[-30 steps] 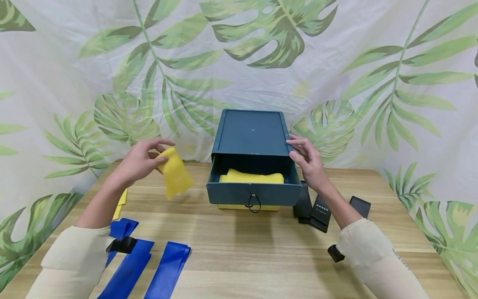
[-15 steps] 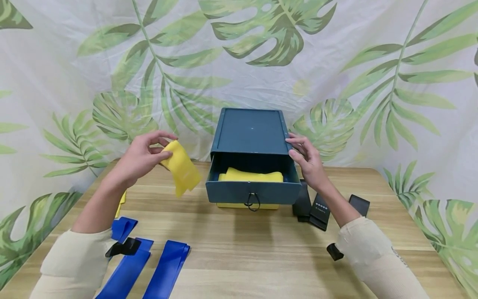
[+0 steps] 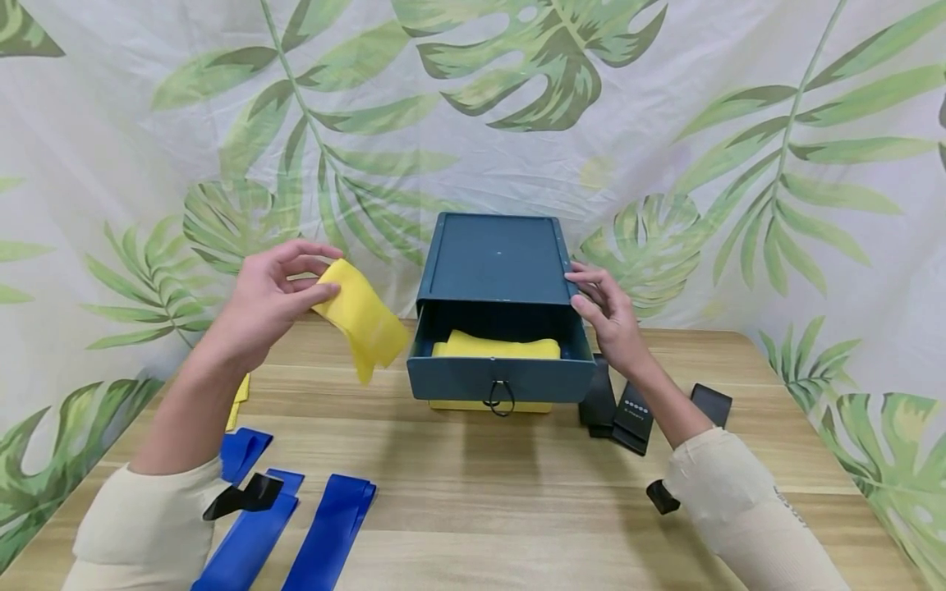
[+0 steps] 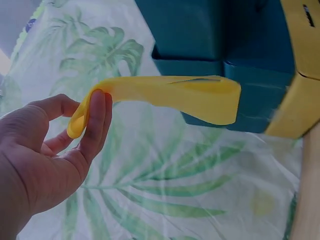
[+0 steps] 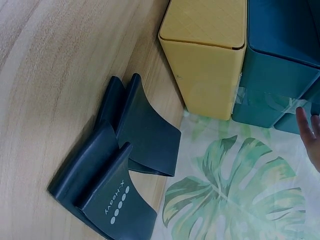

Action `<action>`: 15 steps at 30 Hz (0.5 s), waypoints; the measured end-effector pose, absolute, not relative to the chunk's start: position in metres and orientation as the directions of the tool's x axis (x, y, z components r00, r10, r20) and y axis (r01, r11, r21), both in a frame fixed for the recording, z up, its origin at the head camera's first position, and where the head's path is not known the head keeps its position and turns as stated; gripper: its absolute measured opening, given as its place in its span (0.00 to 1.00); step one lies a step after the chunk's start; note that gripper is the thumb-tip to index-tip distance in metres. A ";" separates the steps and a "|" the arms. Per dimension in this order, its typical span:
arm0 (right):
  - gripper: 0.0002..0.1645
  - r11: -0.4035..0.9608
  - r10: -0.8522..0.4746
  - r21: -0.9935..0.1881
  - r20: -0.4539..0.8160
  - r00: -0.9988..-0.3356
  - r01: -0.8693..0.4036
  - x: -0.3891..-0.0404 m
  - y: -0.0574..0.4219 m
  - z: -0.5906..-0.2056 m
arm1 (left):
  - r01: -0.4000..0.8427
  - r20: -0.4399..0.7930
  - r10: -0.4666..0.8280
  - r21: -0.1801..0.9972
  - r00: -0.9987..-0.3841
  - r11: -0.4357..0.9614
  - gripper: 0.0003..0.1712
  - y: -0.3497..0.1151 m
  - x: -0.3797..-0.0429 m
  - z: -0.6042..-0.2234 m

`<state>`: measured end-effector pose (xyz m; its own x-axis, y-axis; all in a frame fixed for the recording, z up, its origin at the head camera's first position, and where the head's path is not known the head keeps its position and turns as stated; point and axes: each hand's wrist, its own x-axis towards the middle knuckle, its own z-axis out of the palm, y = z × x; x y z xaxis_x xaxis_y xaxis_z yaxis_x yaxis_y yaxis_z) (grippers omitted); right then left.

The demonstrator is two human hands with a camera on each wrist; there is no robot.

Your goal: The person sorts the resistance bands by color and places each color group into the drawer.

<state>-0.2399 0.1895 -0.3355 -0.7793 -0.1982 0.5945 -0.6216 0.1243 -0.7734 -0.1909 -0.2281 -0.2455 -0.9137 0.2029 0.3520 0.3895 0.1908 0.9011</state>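
Between the thumb and fingers of my left hand (image 3: pixel 269 308) hangs a yellow resistance band (image 3: pixel 362 316), left of the drawer box and above the table. The left wrist view shows the band folded over in my grip, its free end reaching toward the drawer. The blue drawer (image 3: pixel 502 380) is pulled out of the blue drawer box (image 3: pixel 498 261). Another folded yellow band (image 3: pixel 502 350) lies inside it. My right hand (image 3: pixel 609 316) rests its fingertips on the right side of the box, fingers loosely bent. A black cord loop (image 3: pixel 502 399) hangs on the drawer front.
Under the blue box is a yellow box (image 5: pixel 205 75). Black resistance bands (image 3: pixel 631 417) lie right of it, one marked X-Heavy, with another black band (image 3: pixel 712 405) farther right. Blue bands (image 3: pixel 332 529) lie at front left, and a yellow piece (image 3: pixel 238 402) behind my left forearm.
My left hand has risen slightly, and the yellow band's free end has swung right toward the drawer. The right hand stays on the box's side.
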 end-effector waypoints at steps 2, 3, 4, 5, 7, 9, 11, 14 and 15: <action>0.20 0.124 -0.198 -0.772 0.596 -0.778 -0.623 -0.240 0.189 -0.336 | 0.397 0.373 0.202 0.913 -0.906 0.092 0.16 -0.227 -0.189 -0.242; 0.20 0.124 -0.198 -0.772 0.597 -0.778 -0.624 -0.240 0.189 -0.336 | 0.398 0.381 0.204 0.916 -0.902 0.047 0.16 -0.227 -0.188 -0.241; 0.20 0.123 -0.198 -0.771 0.598 -0.777 -0.625 -0.240 0.189 -0.336 | 0.399 0.387 0.207 0.917 -0.899 0.020 0.16 -0.226 -0.187 -0.240; 0.20 0.122 -0.198 -0.770 0.599 -0.776 -0.626 -0.240 0.189 -0.336 | 0.400 0.391 0.209 0.916 -0.896 0.001 0.16 -0.225 -0.186 -0.238; 0.20 0.119 -0.197 -0.770 0.601 -0.775 -0.627 -0.240 0.189 -0.336 | 0.404 0.398 0.209 0.915 -0.893 -0.018 0.16 -0.223 -0.184 -0.236; 0.20 0.116 -0.196 -0.768 0.604 -0.772 -0.630 -0.241 0.189 -0.336 | 0.409 0.405 0.208 0.912 -0.891 -0.021 0.15 -0.220 -0.183 -0.233; 0.20 0.113 -0.195 -0.767 0.606 -0.771 -0.632 -0.241 0.189 -0.337 | 0.414 0.409 0.205 0.910 -0.889 -0.020 0.15 -0.218 -0.181 -0.231; 0.20 0.109 -0.195 -0.766 0.608 -0.769 -0.633 -0.241 0.189 -0.337 | 0.428 0.425 0.202 0.903 -0.882 -0.033 0.16 -0.214 -0.179 -0.228; 0.20 0.109 -0.195 -0.766 0.609 -0.769 -0.634 -0.241 0.189 -0.337 | 0.436 0.435 0.202 0.899 -0.877 -0.040 0.16 -0.213 -0.178 -0.227</action>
<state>-0.2410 0.1891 -0.3369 -0.7691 -0.1951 0.6086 -0.6336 0.1085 -0.7660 -0.1783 -0.2132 -0.2265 -0.8774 0.2023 0.4349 0.4362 -0.0404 0.8989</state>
